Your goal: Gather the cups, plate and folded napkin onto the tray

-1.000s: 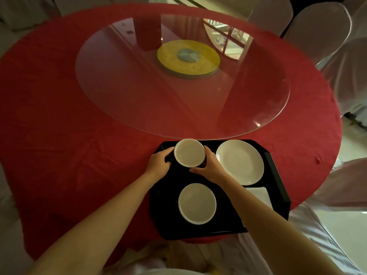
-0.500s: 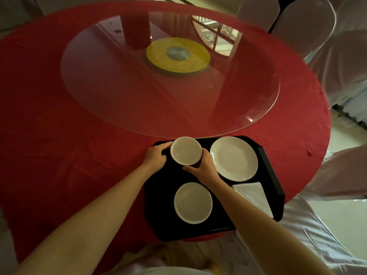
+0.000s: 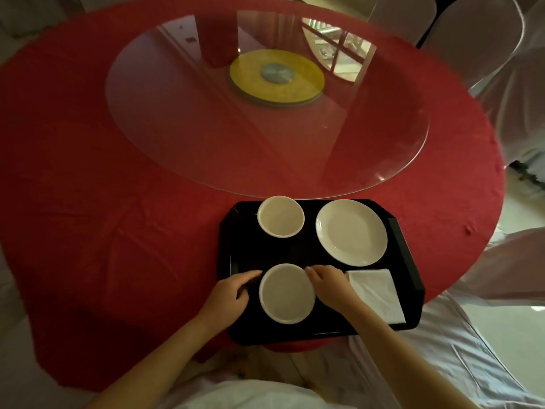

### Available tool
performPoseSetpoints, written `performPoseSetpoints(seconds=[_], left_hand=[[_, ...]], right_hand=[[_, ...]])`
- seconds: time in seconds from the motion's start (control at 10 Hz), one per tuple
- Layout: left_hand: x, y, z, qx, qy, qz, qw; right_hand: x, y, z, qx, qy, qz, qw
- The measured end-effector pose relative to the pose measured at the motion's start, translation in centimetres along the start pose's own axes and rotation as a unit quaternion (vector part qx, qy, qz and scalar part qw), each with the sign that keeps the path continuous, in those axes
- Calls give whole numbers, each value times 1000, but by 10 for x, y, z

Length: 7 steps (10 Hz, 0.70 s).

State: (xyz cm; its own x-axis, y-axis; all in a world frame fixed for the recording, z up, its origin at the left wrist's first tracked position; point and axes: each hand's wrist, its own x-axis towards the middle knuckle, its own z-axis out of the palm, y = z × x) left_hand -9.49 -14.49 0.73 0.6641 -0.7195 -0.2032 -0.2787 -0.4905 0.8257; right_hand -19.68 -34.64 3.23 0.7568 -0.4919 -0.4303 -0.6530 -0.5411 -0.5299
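A black tray [image 3: 228, 261] sits at the near edge of the red table. On it stand a white cup [image 3: 280, 216] at the far left and a second white cup [image 3: 287, 293] at the near left. A white plate [image 3: 351, 231] lies at the far right and a folded white napkin [image 3: 376, 293] at the near right. My left hand [image 3: 230, 296] curls against the near cup's left side. My right hand [image 3: 327, 283] presses its fingers on the cup's right rim, partly over the napkin's corner. The far cup stands free.
A large round glass turntable [image 3: 177, 128] with a yellow hub [image 3: 277, 73] fills the table's middle, just beyond the tray. White-covered chairs [image 3: 486, 39] stand at the right and behind. The tray's near edge overhangs the table edge above my lap.
Both hands have let go of the far cup and drawn back to the near cup, one on each side of it. The far cup stays on the tray.
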Motion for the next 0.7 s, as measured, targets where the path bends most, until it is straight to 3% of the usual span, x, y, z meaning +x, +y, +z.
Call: performPoseSetpoints(seconds=[0.3, 0.7], left_hand=[[-21, 10, 9, -27, 51, -20, 998], [-10, 20, 1, -75, 109, -62, 989]], right_hand=[[-10, 5, 7, 110, 11, 9, 994], [-4, 0, -3, 93, 43, -27, 994]])
